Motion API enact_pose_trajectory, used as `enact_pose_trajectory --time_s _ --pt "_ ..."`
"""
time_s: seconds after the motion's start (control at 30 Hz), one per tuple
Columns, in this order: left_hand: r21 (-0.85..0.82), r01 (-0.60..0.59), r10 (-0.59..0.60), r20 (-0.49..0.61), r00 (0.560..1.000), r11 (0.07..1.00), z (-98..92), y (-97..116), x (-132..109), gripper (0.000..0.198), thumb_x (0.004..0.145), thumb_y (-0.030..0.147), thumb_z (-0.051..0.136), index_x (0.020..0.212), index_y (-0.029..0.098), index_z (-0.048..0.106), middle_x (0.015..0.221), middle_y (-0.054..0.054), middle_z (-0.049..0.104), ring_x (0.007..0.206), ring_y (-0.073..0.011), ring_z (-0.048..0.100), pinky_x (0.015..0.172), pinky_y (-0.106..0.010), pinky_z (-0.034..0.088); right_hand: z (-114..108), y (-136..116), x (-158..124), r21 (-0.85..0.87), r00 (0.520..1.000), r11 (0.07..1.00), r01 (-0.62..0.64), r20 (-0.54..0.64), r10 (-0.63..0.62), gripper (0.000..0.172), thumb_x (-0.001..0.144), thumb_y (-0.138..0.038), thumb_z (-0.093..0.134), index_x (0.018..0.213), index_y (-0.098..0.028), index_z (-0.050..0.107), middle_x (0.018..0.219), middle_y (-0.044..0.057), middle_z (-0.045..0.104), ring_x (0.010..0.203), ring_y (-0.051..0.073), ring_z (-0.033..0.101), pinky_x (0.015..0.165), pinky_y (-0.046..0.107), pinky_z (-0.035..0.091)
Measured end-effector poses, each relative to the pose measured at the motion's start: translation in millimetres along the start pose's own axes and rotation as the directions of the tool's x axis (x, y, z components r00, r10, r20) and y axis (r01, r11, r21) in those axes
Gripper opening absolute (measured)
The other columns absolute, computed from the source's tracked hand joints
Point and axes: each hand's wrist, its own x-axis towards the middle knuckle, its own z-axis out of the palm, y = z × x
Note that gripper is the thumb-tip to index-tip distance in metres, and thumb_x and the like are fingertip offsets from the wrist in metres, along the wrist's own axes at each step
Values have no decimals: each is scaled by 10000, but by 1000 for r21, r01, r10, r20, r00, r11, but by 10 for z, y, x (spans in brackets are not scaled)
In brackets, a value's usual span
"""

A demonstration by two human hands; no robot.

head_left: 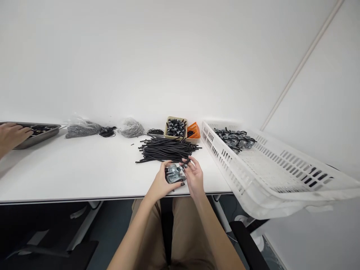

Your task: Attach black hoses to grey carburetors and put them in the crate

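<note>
My left hand (162, 182) is closed around a small grey metal part (173, 174) near the front edge of the white table (84, 168). Beside it, my right hand (194, 175) pinches a short black tube piece (185, 162) at the part's upper right. Both hands touch the part just in front of a pile of black tubes (167, 149).
A beige bin (176, 127) of grey parts and an orange bin (194, 130) stand behind the pile. A white slotted crate (270, 168) with several grey parts overhangs the right edge. Plastic bags (81, 128) lie at the back left. Another person's hand (12, 135) rests at a metal tray (42, 133).
</note>
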Motion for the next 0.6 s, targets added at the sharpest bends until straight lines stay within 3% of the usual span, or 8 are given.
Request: enact_pose_trajectory --time_s 0.17,0.43,0.6 --pt "-42 82 -78 102 992 996 -28 62 0 600 672 311 785 1184 234 481 1199 -90 656 1032 -256 658 887 -384 515 5 118 -12 17 997 999 -33 68 32 548 754 -316 803 1246 -266 568 1221 89 719 1050 234 713 957 413 548" --pt "-7 161 -161 43 986 987 2 61 43 486 712 396 751 1128 243 551 1084 -61 717 962 -249 679 833 -373 529 1 132 60 -38 980 994 -99 169 104 424 757 -360 791 1147 -234 682 1231 93 721 1130 264 679 1042 444 485" --pt "-28 161 -161 17 987 987 3 44 49 429 733 415 730 1101 251 582 1151 -48 711 1008 -245 671 868 -365 520 48 148 40 -100 975 982 -158 139 171 355 779 -446 748 1042 -207 741 1040 78 778 1024 257 700 978 419 515"
